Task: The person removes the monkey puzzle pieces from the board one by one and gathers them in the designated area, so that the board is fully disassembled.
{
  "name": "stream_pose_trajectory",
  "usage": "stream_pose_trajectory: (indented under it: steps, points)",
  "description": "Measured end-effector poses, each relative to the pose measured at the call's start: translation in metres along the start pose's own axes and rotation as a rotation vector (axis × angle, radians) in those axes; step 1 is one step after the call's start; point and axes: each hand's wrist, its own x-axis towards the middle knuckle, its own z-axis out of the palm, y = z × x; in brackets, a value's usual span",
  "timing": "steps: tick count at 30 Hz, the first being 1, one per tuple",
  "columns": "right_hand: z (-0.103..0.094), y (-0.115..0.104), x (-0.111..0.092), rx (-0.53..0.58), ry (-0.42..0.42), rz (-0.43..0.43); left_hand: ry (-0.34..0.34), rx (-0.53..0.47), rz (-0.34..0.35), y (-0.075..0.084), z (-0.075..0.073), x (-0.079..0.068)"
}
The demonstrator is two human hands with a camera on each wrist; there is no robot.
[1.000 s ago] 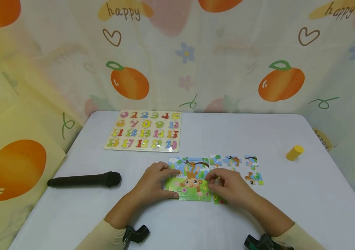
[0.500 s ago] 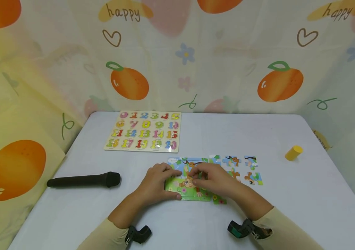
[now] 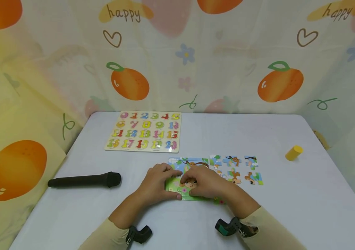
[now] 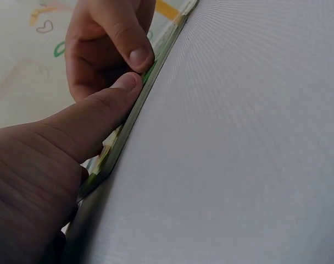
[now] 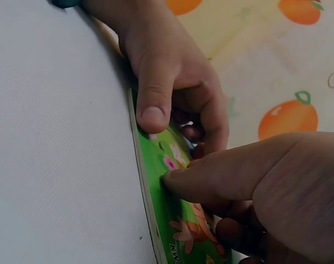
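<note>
A monkey jigsaw puzzle (image 3: 174, 184) in a flat board lies on the white table between the hands. My left hand (image 3: 155, 182) holds its left end, the thumb at the near edge and the fingers over the top. The right hand (image 3: 208, 182) is over the right half of the puzzle, its thumb and bent fingers spread apart on either side of the monkey's face. In the right wrist view, the right thumb (image 5: 205, 176) touches the green part of the board. The palm hides the puzzle's right edge.
Several loose jigsaw pieces (image 3: 233, 161) lie right of the board. A number board (image 3: 143, 132) is behind it, a black microphone (image 3: 83, 180) to the left, and a yellow cylinder (image 3: 294, 153) at the far right. A printed curtain (image 3: 196, 69) hangs behind the table.
My right hand has moved left from the loose pieces onto the puzzle and come down with its fingertips at the monkey's face. The left hand has stayed almost still at the left end.
</note>
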Motion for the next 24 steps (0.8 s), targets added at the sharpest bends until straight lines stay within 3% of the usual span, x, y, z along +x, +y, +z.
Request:
stream_pose_trajectory:
  steps: [11,24]
  points:
    - [-0.0041,-0.0019,-0.0032,-0.002,-0.041,-0.025,-0.013,0.001,-0.018,0.0029,-0.0013,-0.0004]
    - [-0.0016,-0.0067,-0.0023,-0.04,-0.048,0.006,-0.006,0.005,-0.016,0.0021,-0.0014,0.0]
